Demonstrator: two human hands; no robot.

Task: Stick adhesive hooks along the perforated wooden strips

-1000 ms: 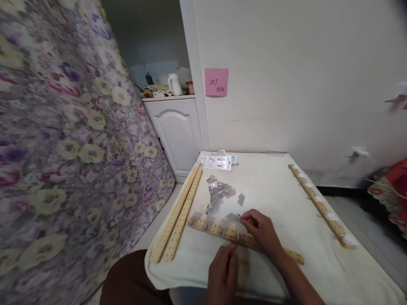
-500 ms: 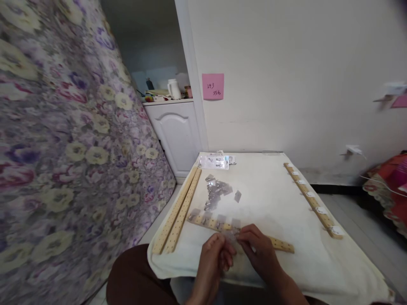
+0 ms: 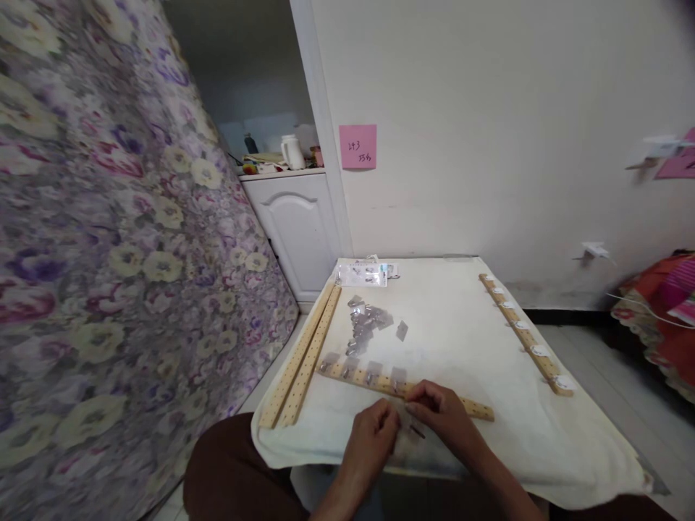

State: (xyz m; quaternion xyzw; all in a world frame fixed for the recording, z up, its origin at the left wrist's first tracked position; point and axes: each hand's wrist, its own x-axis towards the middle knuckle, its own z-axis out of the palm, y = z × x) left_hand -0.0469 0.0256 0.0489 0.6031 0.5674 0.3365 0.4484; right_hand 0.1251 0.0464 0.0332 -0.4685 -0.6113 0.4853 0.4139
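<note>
Just in front of a perforated wooden strip (image 3: 361,377), my left hand (image 3: 373,435) is closed, fingers curled together; whatever is in them is hidden. My right hand (image 3: 442,412) is pinched shut over the strip's near edge, its fingertips close to my left hand. What it pinches is too small to make out. A thin dark piece (image 3: 417,432) shows just below the right fingertips. Along the strip's left part lie several clear squares with small metal hooks, one of these hooks (image 3: 397,380) right beside my right fingers.
A pile of clear squares with metal hooks (image 3: 361,329) lies mid-table, one loose clear square (image 3: 402,331) beside it. Two perforated wooden strips (image 3: 309,354) line the left edge. At right is a strip with white round pieces (image 3: 521,325). Clear packaging (image 3: 361,274) sits at the back.
My left fingers have curled in more tightly. The clear piece seen between my hands is now mostly hidden, and a thin dark piece shows below my right fingertips. The view has shifted slightly.
</note>
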